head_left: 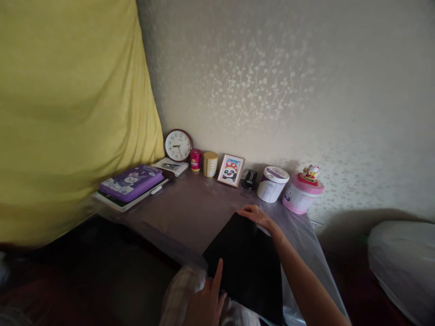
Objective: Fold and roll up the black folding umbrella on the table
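A flat, plain black sheet (249, 262) is tilted over the near right part of the table; whether it is card, a folder or cloth I cannot tell. My right hand (254, 214) curls over its far edge, fingers closed on it. At the near left edge is my left hand (205, 301), its index finger stretched along the black surface and its other fingers partly hidden below. Both hands appear to hold the sheet. Checked cloth on my lap (181, 287) shows under the left hand.
Along the back of the table (183, 203) stand a clock (178, 145), a pink can (195, 160), a yellow-lidded tin (210, 165), a panda picture frame (231, 170), a black object (250, 179), a white tub (273, 184) and a pink tub (301, 199). A purple case (132, 182) lies left.
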The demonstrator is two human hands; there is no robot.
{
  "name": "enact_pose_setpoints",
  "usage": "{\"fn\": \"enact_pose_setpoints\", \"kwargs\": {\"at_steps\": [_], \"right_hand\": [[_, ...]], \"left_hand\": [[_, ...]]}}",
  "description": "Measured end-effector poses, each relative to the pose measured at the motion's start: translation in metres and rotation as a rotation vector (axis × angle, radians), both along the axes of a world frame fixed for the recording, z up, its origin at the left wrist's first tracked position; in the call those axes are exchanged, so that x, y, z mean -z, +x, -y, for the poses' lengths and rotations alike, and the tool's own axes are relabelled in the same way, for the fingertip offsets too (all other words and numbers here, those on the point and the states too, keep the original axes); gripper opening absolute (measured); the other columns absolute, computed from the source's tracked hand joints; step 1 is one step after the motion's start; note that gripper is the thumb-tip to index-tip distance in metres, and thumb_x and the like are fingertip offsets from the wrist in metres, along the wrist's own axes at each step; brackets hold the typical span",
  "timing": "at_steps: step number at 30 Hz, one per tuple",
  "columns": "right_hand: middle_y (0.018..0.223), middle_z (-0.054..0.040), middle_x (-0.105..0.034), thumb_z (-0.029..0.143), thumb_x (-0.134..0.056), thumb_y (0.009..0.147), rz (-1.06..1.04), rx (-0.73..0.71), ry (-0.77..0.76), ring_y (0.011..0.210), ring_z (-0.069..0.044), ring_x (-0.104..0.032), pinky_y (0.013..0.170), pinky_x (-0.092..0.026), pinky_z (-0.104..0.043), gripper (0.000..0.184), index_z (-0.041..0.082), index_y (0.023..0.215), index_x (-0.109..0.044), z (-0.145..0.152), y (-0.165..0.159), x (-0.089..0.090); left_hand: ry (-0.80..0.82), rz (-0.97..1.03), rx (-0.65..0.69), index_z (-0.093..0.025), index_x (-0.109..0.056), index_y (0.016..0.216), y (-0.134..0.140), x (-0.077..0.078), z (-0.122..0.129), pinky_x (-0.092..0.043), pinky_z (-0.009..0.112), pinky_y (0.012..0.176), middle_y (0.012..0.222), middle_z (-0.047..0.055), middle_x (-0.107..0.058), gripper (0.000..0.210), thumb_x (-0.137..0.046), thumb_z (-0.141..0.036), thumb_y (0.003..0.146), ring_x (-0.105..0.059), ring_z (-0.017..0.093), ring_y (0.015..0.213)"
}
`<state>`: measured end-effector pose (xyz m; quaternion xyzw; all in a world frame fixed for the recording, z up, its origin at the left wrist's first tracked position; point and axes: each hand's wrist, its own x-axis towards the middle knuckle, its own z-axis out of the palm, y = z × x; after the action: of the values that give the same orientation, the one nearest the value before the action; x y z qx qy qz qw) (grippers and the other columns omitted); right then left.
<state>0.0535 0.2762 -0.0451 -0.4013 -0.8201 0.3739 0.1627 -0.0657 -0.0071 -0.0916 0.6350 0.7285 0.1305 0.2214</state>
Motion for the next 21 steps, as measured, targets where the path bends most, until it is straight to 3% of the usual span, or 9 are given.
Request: {"fn": "enact_pose_setpoints", "kwargs": {"at_steps": [5,12,15,21], "right_hand": [[0.068,0.0008,-0.064,0.041,-0.053,0.078,-0.008,0.037,0.064,0.061,-0.012,-0.056,0.054,-0.042,-0.021,0.030,0.015,0.084,-0.068,0.000,-0.010,0.001],[0.075,-0.0029,-0.066,0.032,-0.052,0.081,0.112,0.083,0.220,0.071,-0.014,-0.059,0.066,-0.044,-0.025,0.022,0.015,0.077,-0.067,0.004,-0.024,0.015],[0.076,-0.0034,-0.067,0.028,-0.054,0.080,0.185,0.093,0.281,0.071,-0.014,-0.059,0.067,-0.043,-0.025,0.018,0.017,0.074,-0.067,0.005,-0.028,0.017],[0.078,-0.0045,-0.068,0.026,-0.056,0.080,0.285,0.111,0.367,0.071,-0.015,-0.061,0.065,-0.042,-0.024,0.016,0.017,0.074,-0.068,0.009,-0.031,0.022]], "left_hand": [[0.002,-0.030,-0.005,-0.021,-0.009,0.144,-0.001,-0.002,0.000,-0.048,0.021,0.068,0.105,0.008,-0.065,0.060,-0.035,-0.018,0.090,-0.065,0.014,0.078],[-0.105,-0.007,-0.043,-0.016,-0.006,0.144,0.001,-0.028,0.000,-0.049,0.024,0.073,0.109,0.011,-0.065,0.062,-0.036,-0.017,0.090,-0.066,0.017,0.085],[-0.112,-0.044,-0.009,-0.023,-0.005,0.144,0.002,-0.032,-0.001,-0.048,0.024,0.072,0.103,0.009,-0.066,0.062,-0.036,-0.016,0.091,-0.066,0.016,0.082],[-0.115,-0.175,0.047,-0.040,-0.014,0.140,0.004,-0.025,-0.003,-0.045,0.025,0.059,0.098,0.008,-0.065,0.059,-0.035,-0.015,0.091,-0.067,0.019,0.074]]}}
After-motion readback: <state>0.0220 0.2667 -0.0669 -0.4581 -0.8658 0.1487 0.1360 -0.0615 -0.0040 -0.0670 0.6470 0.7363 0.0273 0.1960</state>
